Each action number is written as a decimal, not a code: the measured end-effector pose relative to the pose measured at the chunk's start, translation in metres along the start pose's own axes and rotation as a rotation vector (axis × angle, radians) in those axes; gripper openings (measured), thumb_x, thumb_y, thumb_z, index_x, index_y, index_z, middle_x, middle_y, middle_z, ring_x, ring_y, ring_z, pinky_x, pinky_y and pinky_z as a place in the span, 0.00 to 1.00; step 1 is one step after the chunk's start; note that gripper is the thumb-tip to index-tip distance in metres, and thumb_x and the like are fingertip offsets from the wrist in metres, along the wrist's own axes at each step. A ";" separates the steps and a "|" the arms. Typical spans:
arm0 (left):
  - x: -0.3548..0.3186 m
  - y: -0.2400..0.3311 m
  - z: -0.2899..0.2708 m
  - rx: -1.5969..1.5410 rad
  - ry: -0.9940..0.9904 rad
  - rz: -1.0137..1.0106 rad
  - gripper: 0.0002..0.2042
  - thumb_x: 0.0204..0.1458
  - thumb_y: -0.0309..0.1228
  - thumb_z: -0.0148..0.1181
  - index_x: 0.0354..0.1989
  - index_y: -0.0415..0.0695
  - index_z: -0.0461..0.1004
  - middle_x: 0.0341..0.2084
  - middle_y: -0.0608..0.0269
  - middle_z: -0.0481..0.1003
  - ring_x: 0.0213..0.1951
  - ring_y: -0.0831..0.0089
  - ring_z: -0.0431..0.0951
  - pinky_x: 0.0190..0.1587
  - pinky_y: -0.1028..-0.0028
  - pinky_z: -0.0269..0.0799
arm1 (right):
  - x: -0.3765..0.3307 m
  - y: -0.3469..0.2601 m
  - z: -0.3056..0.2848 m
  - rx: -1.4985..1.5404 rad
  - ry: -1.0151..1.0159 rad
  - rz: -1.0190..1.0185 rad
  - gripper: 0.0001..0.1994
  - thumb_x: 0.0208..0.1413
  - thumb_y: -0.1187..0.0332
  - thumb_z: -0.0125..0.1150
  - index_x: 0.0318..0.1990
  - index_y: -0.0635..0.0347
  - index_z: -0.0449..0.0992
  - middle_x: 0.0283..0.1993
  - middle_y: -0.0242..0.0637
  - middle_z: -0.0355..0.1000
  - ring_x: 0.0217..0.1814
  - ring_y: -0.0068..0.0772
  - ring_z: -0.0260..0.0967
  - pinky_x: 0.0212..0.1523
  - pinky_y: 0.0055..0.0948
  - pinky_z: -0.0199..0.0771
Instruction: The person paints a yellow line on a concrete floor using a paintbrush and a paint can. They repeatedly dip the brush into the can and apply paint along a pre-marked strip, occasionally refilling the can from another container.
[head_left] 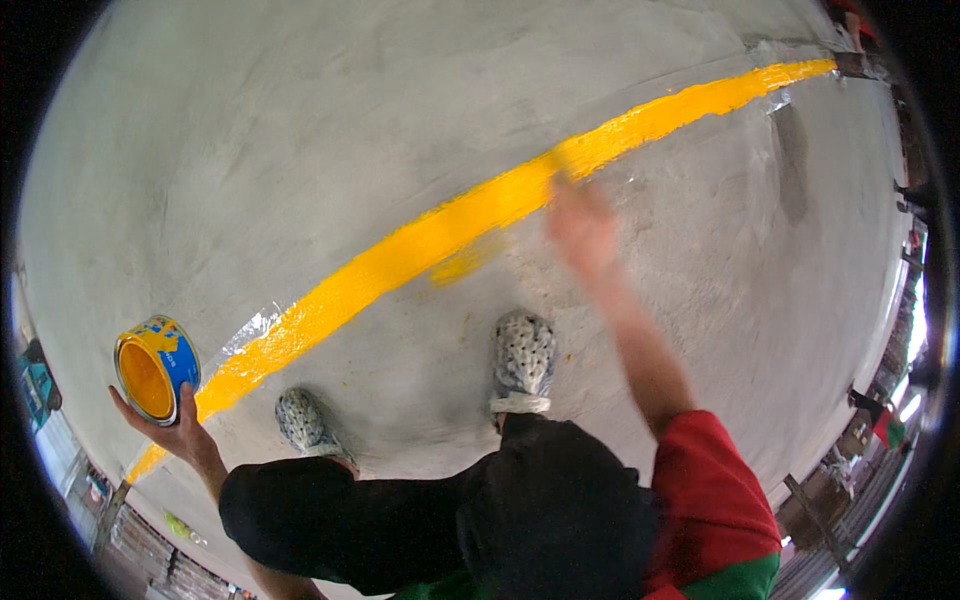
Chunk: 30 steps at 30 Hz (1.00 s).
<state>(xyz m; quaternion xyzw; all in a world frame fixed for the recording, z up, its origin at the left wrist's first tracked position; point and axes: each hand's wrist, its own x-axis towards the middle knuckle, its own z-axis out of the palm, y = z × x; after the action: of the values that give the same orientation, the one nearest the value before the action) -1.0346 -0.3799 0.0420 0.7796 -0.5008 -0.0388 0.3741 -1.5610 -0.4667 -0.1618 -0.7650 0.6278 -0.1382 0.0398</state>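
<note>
At the far left my left hand (182, 436) holds a blue paint can (184, 362), thumb and fingers around its lower end. The can is tilted so its mouth faces me; yellow paint coats the inside and drips over the rim. My right hand (582, 225), smeared by motion, is closed on a paintbrush (560, 168), of which only a blurred, yellowish part shows. Its tip meets a wet yellow stripe (410, 256) that runs across the grey floor from lower left to upper right.
My feet in speckled, holed clogs (524, 352) stand just this side of the stripe. A yellow smear (466, 262) lies beside it. Shiny clear tape (255, 325) edges the stripe in places. Beams and stacked items line the lower right rim.
</note>
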 end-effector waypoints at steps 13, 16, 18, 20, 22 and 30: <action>-0.006 0.067 0.022 -0.023 -0.043 0.163 0.53 0.38 0.29 0.75 0.74 0.49 0.47 0.70 0.54 0.54 0.69 0.58 0.58 0.71 0.56 0.56 | 0.036 0.139 -0.045 0.334 0.242 0.547 0.12 0.59 0.64 0.63 0.48 0.57 0.81 0.39 0.40 0.81 0.38 0.33 0.79 0.40 0.30 0.77; -0.006 0.077 0.040 -0.022 -0.072 0.206 0.51 0.41 0.22 0.70 0.75 0.48 0.46 0.70 0.53 0.53 0.70 0.56 0.56 0.71 0.56 0.53 | 0.054 0.210 -0.064 -0.205 0.351 0.431 0.13 0.61 0.65 0.59 0.51 0.54 0.79 0.42 0.39 0.81 0.39 0.34 0.78 0.39 0.33 0.79; -0.004 0.083 0.056 -0.063 -0.113 0.229 0.51 0.40 0.22 0.69 0.75 0.49 0.46 0.70 0.53 0.52 0.70 0.56 0.56 0.71 0.56 0.54 | 0.050 0.200 -0.061 -0.439 0.242 0.393 0.14 0.60 0.65 0.59 0.53 0.53 0.78 0.45 0.38 0.80 0.42 0.35 0.77 0.42 0.36 0.79; 0.000 0.088 0.076 -0.057 -0.165 0.266 0.52 0.40 0.24 0.71 0.75 0.49 0.46 0.70 0.53 0.51 0.70 0.56 0.56 0.71 0.56 0.55 | 0.029 0.145 -0.036 -0.484 0.153 0.149 0.21 0.54 0.62 0.61 0.55 0.55 0.76 0.50 0.36 0.79 0.47 0.38 0.75 0.46 0.41 0.77; 0.004 0.090 0.097 -0.082 -0.203 0.361 0.53 0.40 0.29 0.74 0.75 0.48 0.46 0.71 0.53 0.50 0.71 0.57 0.54 0.71 0.57 0.54 | -0.001 0.068 -0.016 -0.188 0.285 -0.045 0.18 0.47 0.74 0.60 0.49 0.58 0.77 0.43 0.41 0.78 0.37 0.41 0.75 0.39 0.40 0.77; 0.002 0.094 0.147 -0.288 -0.374 0.368 0.55 0.36 0.24 0.71 0.75 0.45 0.43 0.71 0.54 0.49 0.71 0.58 0.54 0.71 0.58 0.53 | 0.008 0.017 -0.036 0.848 -0.074 0.592 0.11 0.56 0.67 0.63 0.43 0.61 0.80 0.31 0.43 0.79 0.31 0.46 0.77 0.34 0.36 0.75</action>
<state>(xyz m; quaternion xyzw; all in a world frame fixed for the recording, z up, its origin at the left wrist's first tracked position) -1.1676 -0.4822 -0.0043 0.5937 -0.6834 -0.1839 0.3831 -1.5849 -0.4742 -0.1296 -0.4758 0.7043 -0.3362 0.4056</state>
